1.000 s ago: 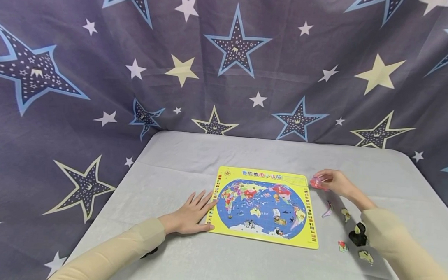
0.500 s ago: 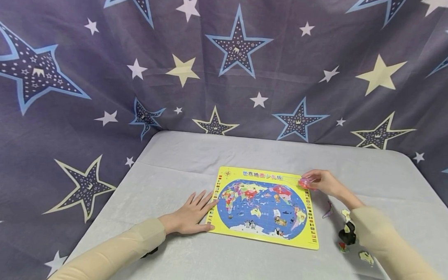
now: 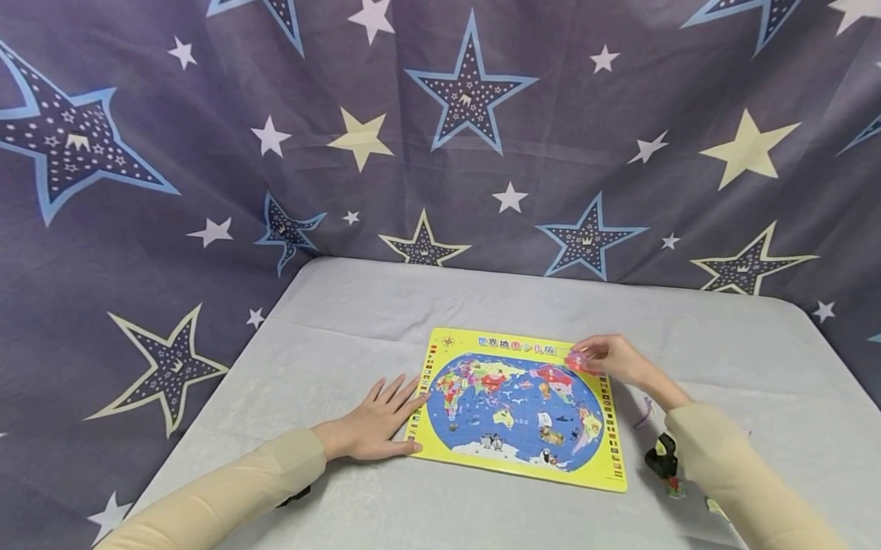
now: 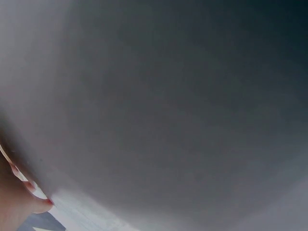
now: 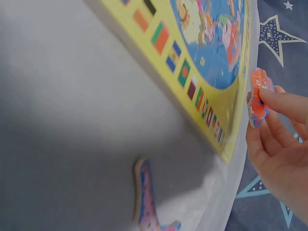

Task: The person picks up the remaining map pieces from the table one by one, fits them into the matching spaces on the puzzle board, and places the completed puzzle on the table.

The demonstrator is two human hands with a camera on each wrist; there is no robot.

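A yellow-bordered world map puzzle board [image 3: 521, 470] lies on the table, with blue oceans, colourful land shapes and small flags down its sides. My left hand [image 3: 372, 425] rests flat with spread fingers, its fingertips and thumb at the board's left edge. In the left wrist view only part of that hand [image 4: 17, 204] shows at the lower left. My right hand [image 3: 618, 360] pinches a red and purple puzzle piece [image 3: 581, 362] over the board's upper right corner. The right wrist view shows this piece [image 5: 260, 96] between thumb and fingers.
Right of the board lies a long pink and purple piece [image 5: 147, 197]. Closer to me are a red and green piece [image 3: 675, 487] and a pale piece [image 3: 714, 506], partly covered by the right sleeve [image 3: 740, 463]. A star-patterned cloth [image 3: 443, 186] hangs behind the table [image 3: 352, 304].
My right hand has moved left with the red piece, from beside the board's right edge to over its upper right corner. My left hand has stayed in place.
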